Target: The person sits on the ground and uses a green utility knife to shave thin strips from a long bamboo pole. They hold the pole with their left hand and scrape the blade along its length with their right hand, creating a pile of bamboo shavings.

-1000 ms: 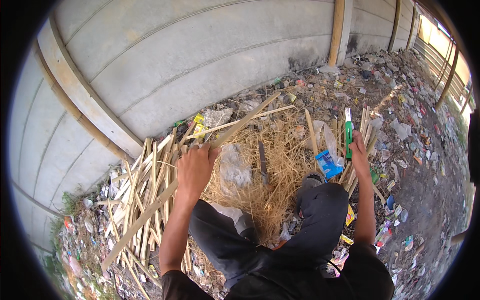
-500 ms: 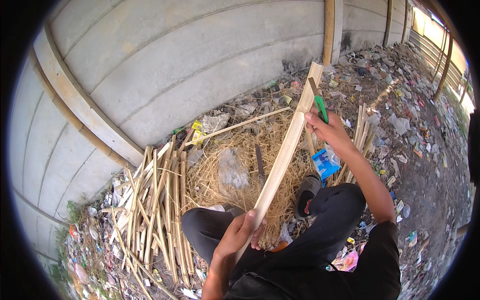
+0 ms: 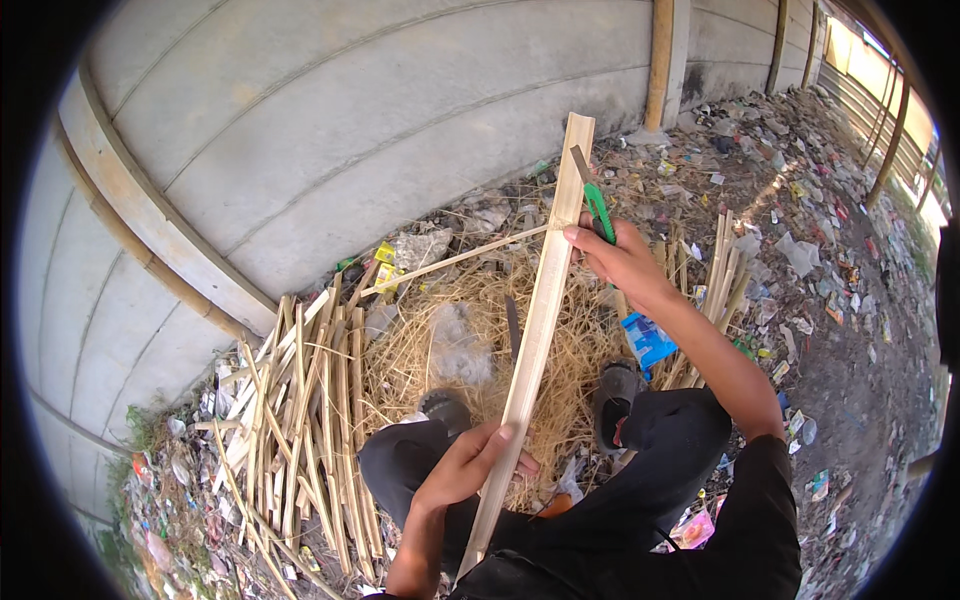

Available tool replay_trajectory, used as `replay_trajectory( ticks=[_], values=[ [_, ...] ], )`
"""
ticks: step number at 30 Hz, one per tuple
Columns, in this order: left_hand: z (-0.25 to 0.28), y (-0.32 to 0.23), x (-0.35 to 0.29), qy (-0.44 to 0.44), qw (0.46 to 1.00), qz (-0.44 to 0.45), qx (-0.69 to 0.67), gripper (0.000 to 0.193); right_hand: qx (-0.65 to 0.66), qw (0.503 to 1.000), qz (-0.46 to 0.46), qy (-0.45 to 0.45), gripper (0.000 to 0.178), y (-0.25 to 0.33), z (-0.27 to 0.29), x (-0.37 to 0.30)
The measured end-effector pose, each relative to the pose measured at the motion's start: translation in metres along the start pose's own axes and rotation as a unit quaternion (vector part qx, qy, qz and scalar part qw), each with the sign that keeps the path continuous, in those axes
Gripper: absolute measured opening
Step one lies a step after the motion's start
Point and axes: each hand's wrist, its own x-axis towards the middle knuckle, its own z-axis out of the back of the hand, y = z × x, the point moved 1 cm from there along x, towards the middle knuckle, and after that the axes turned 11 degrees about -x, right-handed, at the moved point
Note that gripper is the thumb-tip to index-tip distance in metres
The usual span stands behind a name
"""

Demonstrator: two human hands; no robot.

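Gripping pale strip (image 3: 537, 335): left hand (image 3: 467, 467), right hand (image 3: 622, 256) | right also: green cutter (image 3: 598, 210) | blue packet (image 3: 649, 342): print unreadable

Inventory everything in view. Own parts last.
wide strip: 1, tan, centre
cutter: 1, green, upper centre
strip pile: 1, tan, left
strip bundle: 1, tan, right
shavings: 1 heap, tan, centre
blade: 1, dark, centre
plastic film: 1, translucent, centre
packet: 1, blue, right
wall: 1, grey, top
posts: several, brown, upper
litter: many, mixed, ground
shoes: 2, dark, centre
trousers: 1 pair, black, bottom
left hand: 1, bare, holding wide strip
right hand: 1, bare, holding cutter
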Motion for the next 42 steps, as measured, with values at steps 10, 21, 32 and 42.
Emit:
replay_trajectory(
  ticks=[10,21,32,42],
  values=[
    [-0.013,-0.033,0.073,0.001,0.999,0.029,-0.028,0.051,-0.005,1.000,0.003,0.001,0.030,-0.046,0.002,-0.013],
    [0.028,-0.033,-0.013,0.013,0.989,0.128,0.069,0.048,0.187,0.930,-0.031,-0.316,0.029,-0.066,0.117,0.016],
    [0.032,-0.067,-0.029,-0.014,0.987,0.102,0.124,0.023,0.195,0.903,-0.025,-0.382,0.024,-0.094,0.161,0.026],
    [0.029,-0.053,-0.038,-0.031,0.988,0.092,0.123,0.024,0.168,0.937,-0.006,-0.306,0.019,-0.048,0.102,0.008]
  ],
)
